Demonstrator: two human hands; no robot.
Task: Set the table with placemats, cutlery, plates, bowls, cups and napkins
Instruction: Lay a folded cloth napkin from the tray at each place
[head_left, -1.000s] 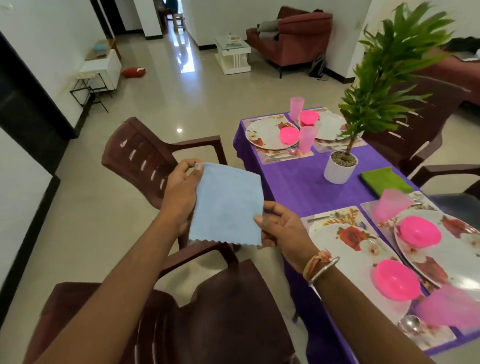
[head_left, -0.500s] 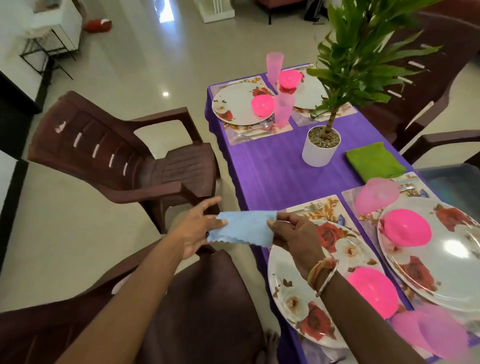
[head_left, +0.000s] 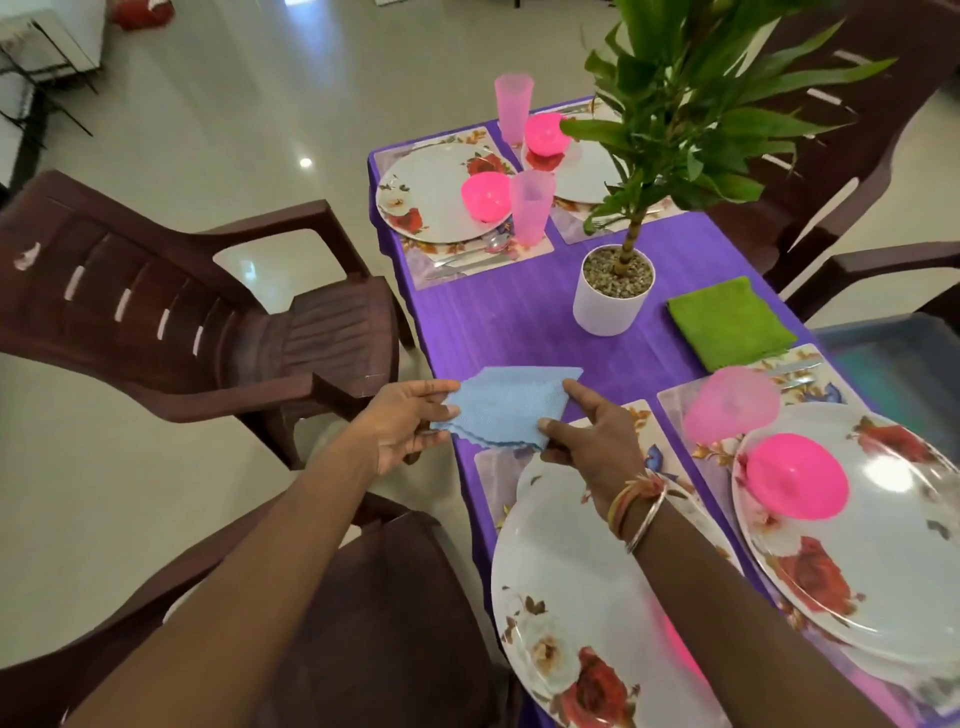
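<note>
A light blue napkin (head_left: 511, 405) hangs low over the purple tablecloth (head_left: 519, 322) at the table's left edge, just beyond the nearest placemat (head_left: 493, 467). My left hand (head_left: 405, 421) pinches its left side and my right hand (head_left: 592, 436) pinches its right side. The nearest floral plate (head_left: 561, 597) lies under my right forearm, which hides most of its pink bowl. To the right stands a second plate (head_left: 857, 545) with a pink bowl (head_left: 797, 483) and a pink cup (head_left: 730, 402). A green napkin (head_left: 730, 322) lies beyond it.
Two more set places with plates, pink bowls (head_left: 485, 195) and pink cups (head_left: 527, 208) are at the far end. A white potted plant (head_left: 613, 296) stands mid-table. Brown plastic chairs (head_left: 208, 312) flank the table, one right below my arms (head_left: 363, 623).
The blue napkin went from held upright in front of me, over the chair, down and right to the table edge, now nearly flat. My view tilted down toward the table.
</note>
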